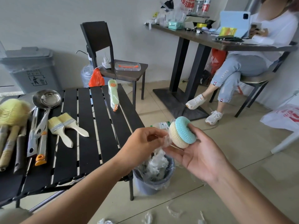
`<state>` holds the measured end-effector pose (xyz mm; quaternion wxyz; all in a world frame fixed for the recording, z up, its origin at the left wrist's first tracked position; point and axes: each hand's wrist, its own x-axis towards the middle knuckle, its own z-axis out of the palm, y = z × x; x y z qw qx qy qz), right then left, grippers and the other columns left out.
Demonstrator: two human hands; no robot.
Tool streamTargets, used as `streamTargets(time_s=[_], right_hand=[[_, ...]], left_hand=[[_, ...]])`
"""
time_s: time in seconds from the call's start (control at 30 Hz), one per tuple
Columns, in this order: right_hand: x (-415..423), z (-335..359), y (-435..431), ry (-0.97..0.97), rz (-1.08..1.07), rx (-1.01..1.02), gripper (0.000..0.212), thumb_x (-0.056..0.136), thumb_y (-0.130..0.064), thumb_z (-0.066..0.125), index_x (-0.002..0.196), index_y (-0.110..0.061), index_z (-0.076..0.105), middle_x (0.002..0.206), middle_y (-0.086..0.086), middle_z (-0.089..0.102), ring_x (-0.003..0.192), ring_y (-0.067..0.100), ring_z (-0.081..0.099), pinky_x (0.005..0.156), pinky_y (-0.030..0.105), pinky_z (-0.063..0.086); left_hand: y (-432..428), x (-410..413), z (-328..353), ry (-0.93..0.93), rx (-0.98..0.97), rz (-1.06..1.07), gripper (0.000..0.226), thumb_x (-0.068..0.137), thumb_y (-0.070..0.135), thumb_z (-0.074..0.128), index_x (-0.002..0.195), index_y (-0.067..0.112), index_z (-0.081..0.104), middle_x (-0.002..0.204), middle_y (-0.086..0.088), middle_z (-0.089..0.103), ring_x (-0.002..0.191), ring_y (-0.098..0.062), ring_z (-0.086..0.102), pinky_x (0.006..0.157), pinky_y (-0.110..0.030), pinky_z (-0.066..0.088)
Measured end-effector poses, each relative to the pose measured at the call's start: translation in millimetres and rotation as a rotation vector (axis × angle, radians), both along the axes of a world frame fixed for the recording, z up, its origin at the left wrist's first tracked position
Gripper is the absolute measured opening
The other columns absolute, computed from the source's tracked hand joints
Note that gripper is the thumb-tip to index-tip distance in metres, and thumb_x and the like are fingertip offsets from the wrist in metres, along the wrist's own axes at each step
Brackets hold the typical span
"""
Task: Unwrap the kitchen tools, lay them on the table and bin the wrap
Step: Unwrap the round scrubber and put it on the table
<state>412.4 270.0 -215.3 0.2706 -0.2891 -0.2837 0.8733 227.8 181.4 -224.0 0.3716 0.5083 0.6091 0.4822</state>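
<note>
Blue and cream knobbly scrubbers [181,135], black slatted table [84,126].

right hand [199,152] holds scrubbers [181,135]; left hand [144,143] pinches wrap [163,143]

You face a plain pale wall [48,21]; the floor [242,143] under you is large beige tile; at your left stands a black slatted tabletop [105,126]; behind it, a dark chair [97,36] sits by the wall; at your right a cluttered dark table [186,33] stands on black legs, a seated person [242,67] beside it; the light is soft and even.
</note>
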Motion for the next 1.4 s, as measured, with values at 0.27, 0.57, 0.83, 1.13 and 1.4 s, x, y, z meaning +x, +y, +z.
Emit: streamTargets(time_s=[0.27,0.57,0.83,1.13,1.4], right_hand=[[10.1,2.3,5.8,-0.181,-0.092,0.071,0.048,0.101,-0.042,0.064,0.137,-0.011,0.069,0.129,0.019,0.074,0.102,0.032,0.070,0.095,0.048,0.061],[16.9,8.4,17.9,-0.346,-0.233,0.136,0.039,0.096,-0.041,0.073,0.128,-0.019,0.070,0.117,0.010,0.076,0.095,0.023,0.068,0.085,0.036,0.048],[24.3,7.4,23.6,-0.350,-0.216,0.140,0.038,0.096,-0.040,0.075,0.127,-0.019,0.069,0.126,0.011,0.074,0.099,0.023,0.066,0.079,0.033,0.048],[21.1,-4.5,32.0,-0.429,-0.257,0.206,0.025,0.094,-0.038,0.079,0.106,-0.017,0.076,0.096,0.001,0.070,0.080,0.015,0.057,0.069,0.027,0.042],[1.5,-11.5,28.7,-0.401,-0.230,0.269,0.024,0.093,-0.035,0.080,0.101,-0.013,0.078,0.086,0.005,0.070,0.067,0.015,0.057,0.059,0.026,0.045]], left_hand=[[29.0,14.3,-16.4,0.384,0.000,0.040,0.006,0.097,0.030,0.076,0.093,0.033,0.072,0.096,0.015,0.074,0.086,0.000,0.072,0.075,-0.021,0.060],[62.2,17.3,-43.1,0.484,0.005,0.225,0.024,0.099,0.015,0.073,0.119,0.024,0.062,0.104,0.010,0.069,0.097,-0.006,0.066,0.072,-0.007,0.041],[70.7,7.6,-50.3,0.531,-0.037,0.293,0.043,0.095,0.011,0.073,0.135,0.019,0.058,0.133,0.001,0.063,0.119,-0.018,0.060,0.100,-0.039,0.051],[62.8,0.0,-37.8,0.470,0.028,0.299,0.033,0.095,0.011,0.070,0.125,0.023,0.061,0.124,0.009,0.064,0.110,-0.007,0.060,0.083,-0.018,0.043],[35.8,-14.5,-24.8,0.383,0.060,0.344,0.039,0.096,0.015,0.068,0.132,0.024,0.056,0.126,0.012,0.064,0.117,-0.003,0.061,0.085,-0.009,0.041]])
